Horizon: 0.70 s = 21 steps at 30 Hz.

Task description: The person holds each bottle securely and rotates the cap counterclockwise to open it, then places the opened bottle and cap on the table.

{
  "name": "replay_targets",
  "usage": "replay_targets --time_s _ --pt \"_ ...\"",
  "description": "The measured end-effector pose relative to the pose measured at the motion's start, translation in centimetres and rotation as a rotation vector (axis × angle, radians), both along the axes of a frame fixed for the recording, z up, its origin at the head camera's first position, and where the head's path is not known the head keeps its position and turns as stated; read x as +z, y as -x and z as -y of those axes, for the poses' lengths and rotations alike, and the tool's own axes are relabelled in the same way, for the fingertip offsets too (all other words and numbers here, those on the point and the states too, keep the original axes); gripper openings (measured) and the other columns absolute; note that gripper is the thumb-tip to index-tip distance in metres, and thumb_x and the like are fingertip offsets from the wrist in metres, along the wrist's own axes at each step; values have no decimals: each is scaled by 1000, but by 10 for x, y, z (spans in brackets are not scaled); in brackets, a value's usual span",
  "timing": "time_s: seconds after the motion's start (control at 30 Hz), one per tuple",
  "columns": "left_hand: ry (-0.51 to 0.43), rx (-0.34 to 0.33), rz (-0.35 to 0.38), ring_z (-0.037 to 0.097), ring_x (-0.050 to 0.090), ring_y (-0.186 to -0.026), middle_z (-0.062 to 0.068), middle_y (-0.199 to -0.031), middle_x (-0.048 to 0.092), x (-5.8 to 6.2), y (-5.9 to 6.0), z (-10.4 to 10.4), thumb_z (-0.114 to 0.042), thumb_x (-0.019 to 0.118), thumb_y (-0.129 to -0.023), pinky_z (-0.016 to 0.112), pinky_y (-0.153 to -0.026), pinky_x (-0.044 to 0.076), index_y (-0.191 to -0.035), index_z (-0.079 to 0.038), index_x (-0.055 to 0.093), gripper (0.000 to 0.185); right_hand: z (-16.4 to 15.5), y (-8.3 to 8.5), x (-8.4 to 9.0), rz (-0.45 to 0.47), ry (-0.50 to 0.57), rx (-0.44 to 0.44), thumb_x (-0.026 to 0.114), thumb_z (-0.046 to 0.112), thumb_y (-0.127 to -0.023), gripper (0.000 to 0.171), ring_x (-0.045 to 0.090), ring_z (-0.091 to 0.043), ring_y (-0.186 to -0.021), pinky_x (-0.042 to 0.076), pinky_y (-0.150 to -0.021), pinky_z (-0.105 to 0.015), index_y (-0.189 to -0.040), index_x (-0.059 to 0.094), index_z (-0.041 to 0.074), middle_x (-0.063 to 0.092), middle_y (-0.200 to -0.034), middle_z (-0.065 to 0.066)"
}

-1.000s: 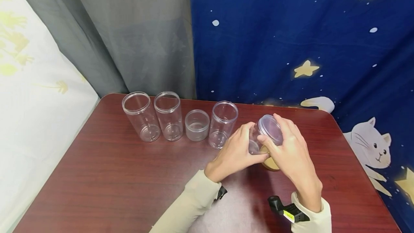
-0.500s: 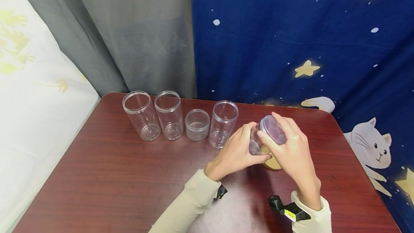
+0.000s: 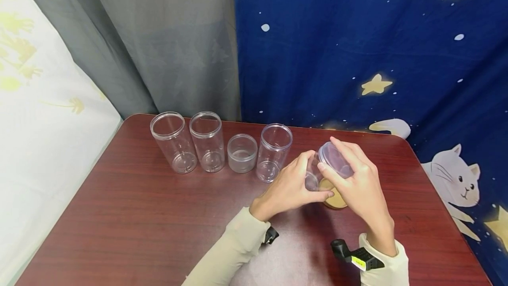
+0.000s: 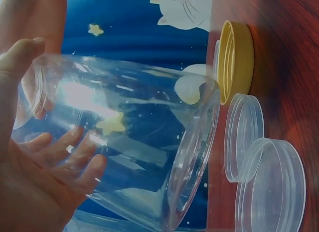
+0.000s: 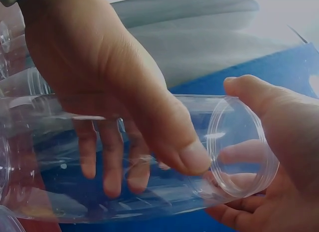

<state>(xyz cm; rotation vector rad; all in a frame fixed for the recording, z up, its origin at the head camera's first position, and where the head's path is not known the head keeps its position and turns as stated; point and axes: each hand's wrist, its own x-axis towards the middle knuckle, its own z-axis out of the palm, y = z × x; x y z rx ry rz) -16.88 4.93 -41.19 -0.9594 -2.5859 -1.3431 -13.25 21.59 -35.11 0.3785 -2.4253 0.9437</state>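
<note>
My left hand grips the body of a clear plastic jar, thumb on one side and fingers round the other. The jar is held tilted over the right part of the table, its base towards the tabletop in the left wrist view. My right hand grips the jar's top end, thumb and fingers spread round a clear ridged lid there. In the right wrist view the left fingers show through the jar wall. A gold-coloured lid lies on the table beneath, partly hidden by the right hand.
Left of the hands stand several clear jars without lids: two tall ones, a short one and a medium one. Clear lids lie near the gold one on the dark red table. Curtains hang behind.
My right hand has turned slightly at the jar's top, and the lid end has shifted a little to the right. The left hand stays in nearly the same place on the jar.
</note>
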Motion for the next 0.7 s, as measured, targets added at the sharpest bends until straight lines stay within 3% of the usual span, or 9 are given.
replay_targets --time_s 0.37,0.7 --pt "-52 -74 51 7 57 -110 -2 -128 56 -1 1 3 -53 80 -76 27 -94 49 -142 -16 38 86 -6 -1 -1 19 2 89 82 6 -77 68 56 -1 -102 44 -82 -6 -139 59 20 62 -127 -2" --pt "-57 -115 62 5 56 -111 -4 -128 55 0 3 5 -53 79 -77 26 -95 49 -143 -18 37 86 -8 -1 2 40 39 182 79 -3 -76 72 53 -5 -109 41 -87 -9 -141 56 18 59 -131 -4"
